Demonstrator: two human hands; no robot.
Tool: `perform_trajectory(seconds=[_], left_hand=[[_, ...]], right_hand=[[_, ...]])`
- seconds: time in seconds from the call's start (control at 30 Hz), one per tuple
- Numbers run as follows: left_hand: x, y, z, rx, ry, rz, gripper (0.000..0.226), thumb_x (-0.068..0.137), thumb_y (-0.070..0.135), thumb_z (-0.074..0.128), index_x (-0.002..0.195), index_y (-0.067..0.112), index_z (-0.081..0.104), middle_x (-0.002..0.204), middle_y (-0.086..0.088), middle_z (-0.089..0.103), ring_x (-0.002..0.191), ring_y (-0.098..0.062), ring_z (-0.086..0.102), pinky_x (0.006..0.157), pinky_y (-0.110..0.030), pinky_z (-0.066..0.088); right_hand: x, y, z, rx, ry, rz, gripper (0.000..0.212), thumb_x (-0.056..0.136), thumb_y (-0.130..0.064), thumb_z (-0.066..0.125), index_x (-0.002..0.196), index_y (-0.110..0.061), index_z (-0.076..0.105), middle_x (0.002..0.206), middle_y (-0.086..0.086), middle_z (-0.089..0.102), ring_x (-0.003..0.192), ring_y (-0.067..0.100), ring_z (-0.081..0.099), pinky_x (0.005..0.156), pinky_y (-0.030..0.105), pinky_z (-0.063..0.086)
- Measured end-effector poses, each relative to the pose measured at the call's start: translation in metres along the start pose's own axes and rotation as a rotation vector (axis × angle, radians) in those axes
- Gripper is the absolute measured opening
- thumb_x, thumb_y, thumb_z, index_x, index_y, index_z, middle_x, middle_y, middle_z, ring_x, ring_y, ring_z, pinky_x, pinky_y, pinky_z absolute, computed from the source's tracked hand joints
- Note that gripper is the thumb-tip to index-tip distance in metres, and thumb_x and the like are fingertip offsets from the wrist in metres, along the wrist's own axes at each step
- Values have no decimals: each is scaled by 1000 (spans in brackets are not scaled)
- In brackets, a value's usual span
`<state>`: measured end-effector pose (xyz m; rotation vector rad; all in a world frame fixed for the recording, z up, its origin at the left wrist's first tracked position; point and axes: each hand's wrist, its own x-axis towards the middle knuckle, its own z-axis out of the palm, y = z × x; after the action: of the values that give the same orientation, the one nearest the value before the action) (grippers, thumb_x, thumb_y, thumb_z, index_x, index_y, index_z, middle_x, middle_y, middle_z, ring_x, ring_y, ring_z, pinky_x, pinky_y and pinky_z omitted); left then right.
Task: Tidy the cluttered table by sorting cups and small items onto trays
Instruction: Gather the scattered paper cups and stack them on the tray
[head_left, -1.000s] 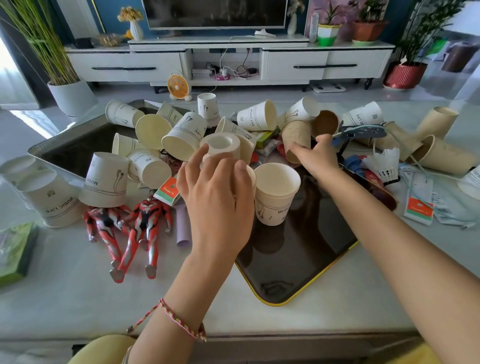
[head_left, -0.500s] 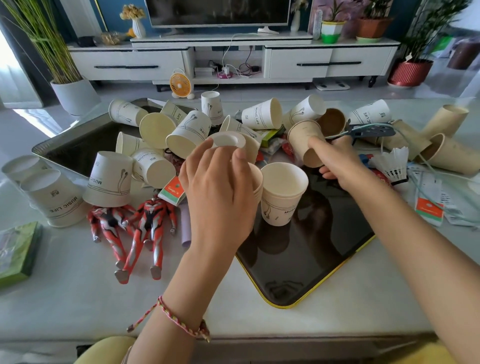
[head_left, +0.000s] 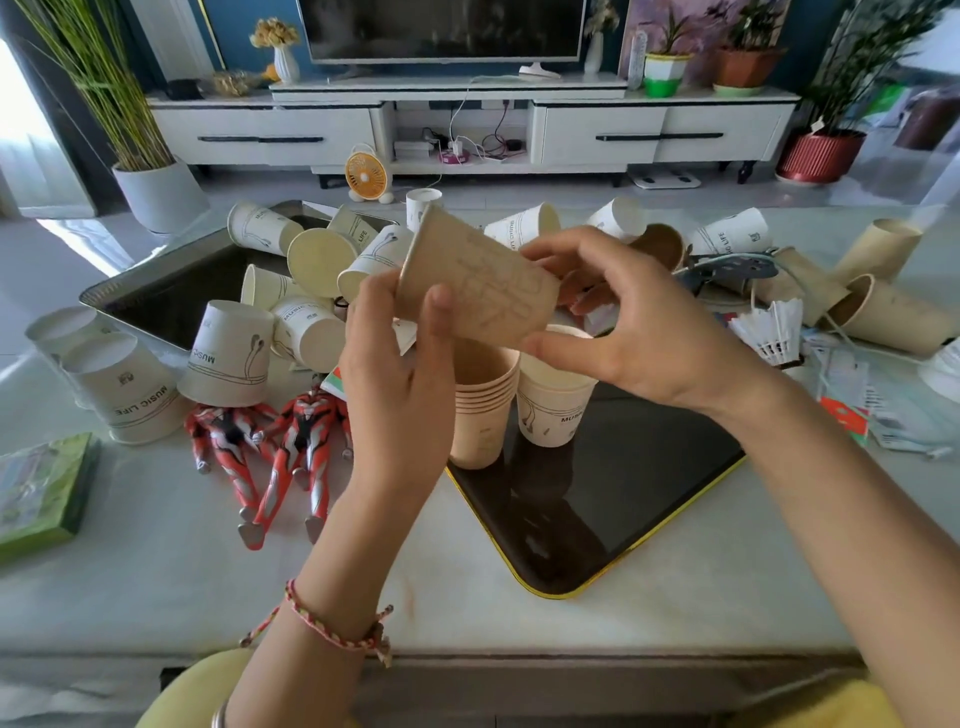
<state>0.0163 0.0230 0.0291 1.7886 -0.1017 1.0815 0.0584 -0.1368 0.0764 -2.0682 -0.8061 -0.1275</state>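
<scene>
Table, far left: green box (head_left: 41, 493) and two upturned white cups (head_left: 124, 384) stand off any tray.
Steel tray (head_left: 156, 296): back left; loose white cups (head_left: 317, 260) heaped along its near side, mostly tipped over.
Red figures (head_left: 270, 447): two, lying flat on the table, touching no tray.
Left hand (head_left: 400, 384): fingers curled, thumb pressed against the near end of the brown cup (head_left: 478, 280).
Brown cup: in the air, lying on its side, directly above the stack, between both hands.
Stack (head_left: 483, 410): several brown cups nested upright on the near-left corner of the black tray (head_left: 623, 493).
Single white cup (head_left: 556, 410): upright on the black tray, just beside the stack.
Right hand (head_left: 639, 332): grips the cup's other end, thumb below, fingers over the top.
Right side: shuttlecock (head_left: 774, 332), paper tags (head_left: 852, 395) and more brown cups (head_left: 893, 317) lying loose on the table.
Progress, my judgement: early. One brown stack begun and one white cup placed. Most white cups, the remaining brown ones and all small items are still unsorted. The held cup looks bound for the stack once turned upright.
</scene>
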Motion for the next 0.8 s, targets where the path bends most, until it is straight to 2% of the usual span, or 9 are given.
perform_trajectory(seconds=[0.1, 0.17, 0.2, 0.27, 0.37, 0.4, 0.53, 0.7, 0.8], left_hand=[[0, 5, -3, -7, 137, 102, 9, 94, 17, 43, 86, 16, 42, 81, 19, 42, 75, 6, 45, 65, -9, 36], [2, 4, -8, 30, 163, 161, 8, 93, 18, 42, 86, 17, 42, 82, 15, 43, 77, -3, 43, 67, -23, 40], [2, 4, -10, 79, 148, 191, 7, 92, 19, 43, 85, 17, 42, 82, 12, 44, 78, -8, 42, 68, -32, 40], [0, 0, -12, 211, 80, 260, 7, 88, 17, 47, 81, 16, 45, 80, 8, 46, 80, -12, 41, 75, -37, 37], [-4, -4, -8, 404, -31, 278, 11, 83, 15, 50, 73, 10, 51, 69, 5, 49, 77, -20, 45, 88, -34, 28], [-5, -4, -6, 438, -62, 268, 14, 82, 16, 50, 69, 10, 49, 66, 5, 47, 75, -19, 42, 90, -37, 29], [-5, 0, -4, 465, -135, 247, 26, 88, 27, 44, 66, 17, 38, 64, 8, 40, 72, -14, 34, 80, -55, 41], [-5, 3, -8, 548, -145, 311, 33, 91, 31, 43, 62, 18, 35, 61, 9, 36, 70, -14, 36, 88, -44, 31], [-7, 0, -5, 635, -229, 357, 37, 91, 36, 45, 59, 19, 33, 56, 6, 42, 67, -21, 45, 89, -40, 26]], right_hand=[[1, 3, 2, 34, 27, 70, 60, 72, -44, 69, 125, -33, 45, 120, -15, 53, 105, -3, 52, 87, 12, 43], [3, 8, -3, 49, 101, 119, 50, 81, -38, 65, 127, -28, 47, 118, -10, 55, 102, -4, 53, 83, 6, 43], [4, 11, -6, 54, 141, 135, 43, 86, -34, 62, 126, -24, 48, 113, -9, 58, 98, -5, 54, 80, 4, 43], [5, 17, -10, 67, 190, 152, 31, 91, -28, 57, 120, -20, 52, 102, -9, 61, 90, -5, 58, 80, 8, 44], [5, 29, -11, 90, 209, 186, 20, 92, -24, 56, 112, -23, 52, 105, 0, 63, 99, 9, 60, 90, 29, 48], [5, 32, -10, 95, 205, 201, 20, 92, -23, 56, 112, -22, 53, 106, 2, 63, 101, 13, 60, 91, 32, 48], [5, 40, -6, 68, 177, 226, 21, 91, -21, 57, 112, -20, 55, 98, -2, 62, 93, 12, 59, 86, 30, 48], [6, 49, -9, 67, 197, 270, 21, 90, -19, 58, 111, -18, 59, 103, 5, 63, 96, 14, 59, 86, 29, 49], [6, 55, -11, 59, 224, 291, 19, 90, -18, 58, 109, -17, 61, 103, 6, 63, 96, 14, 59, 82, 27, 49]])
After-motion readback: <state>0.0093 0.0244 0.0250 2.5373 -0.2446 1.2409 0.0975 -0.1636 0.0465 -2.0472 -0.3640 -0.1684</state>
